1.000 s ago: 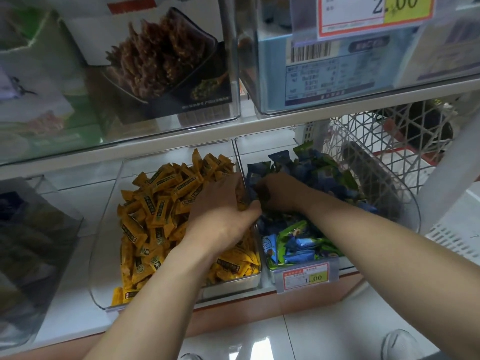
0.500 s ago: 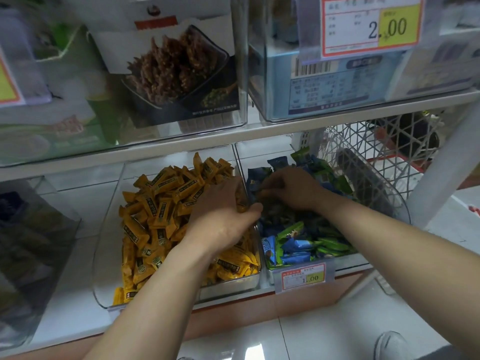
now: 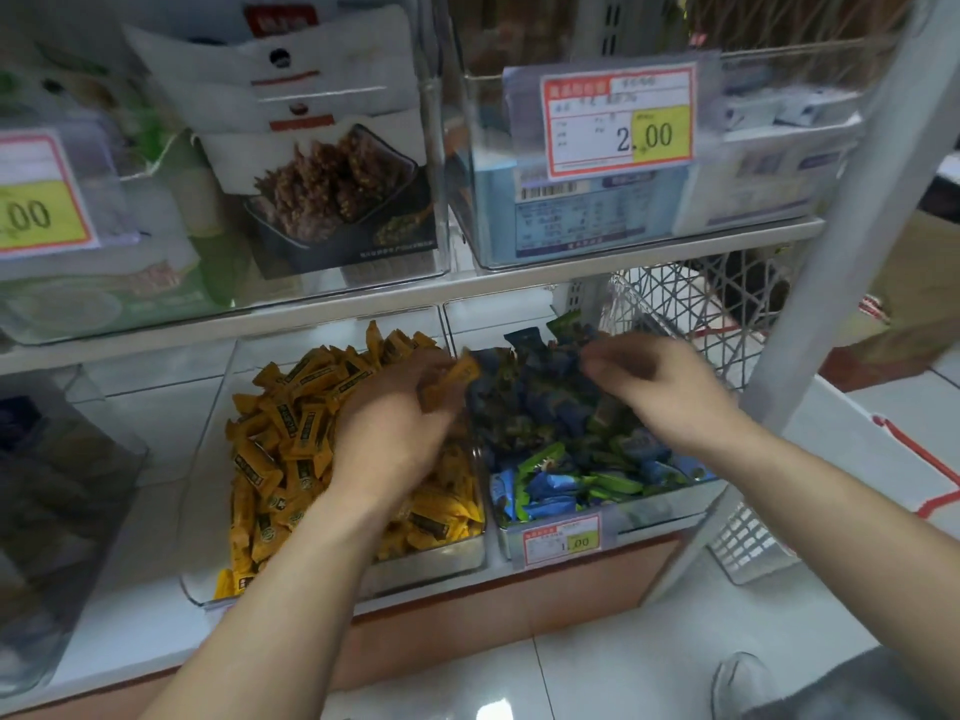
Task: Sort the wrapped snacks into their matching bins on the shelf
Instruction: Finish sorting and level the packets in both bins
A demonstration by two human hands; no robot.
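On the lower shelf a clear bin [image 3: 431,566] holds a heap of yellow wrapped snacks [image 3: 291,439]. Beside it on the right, a second clear bin [image 3: 654,511] is full of blue and green wrapped snacks [image 3: 550,433]. My left hand [image 3: 389,433] hovers over the yellow heap by the divide between the bins and pinches one yellow snack [image 3: 451,380] at its fingertips. My right hand [image 3: 660,392] is raised over the blue and green heap, blurred, fingers loosely curled, with nothing seen in it.
A 1.00 price tag [image 3: 561,540] hangs on the right bin's front. A white wire basket [image 3: 691,314] stands behind my right hand, next to a grey shelf post [image 3: 841,241]. The upper shelf [image 3: 363,309] carries clear bins of packaged goods close overhead.
My left hand has lifted a yellow snack at the bins' divide. My right hand has risen out of the blue and green heap and moved right. The view has tilted up.
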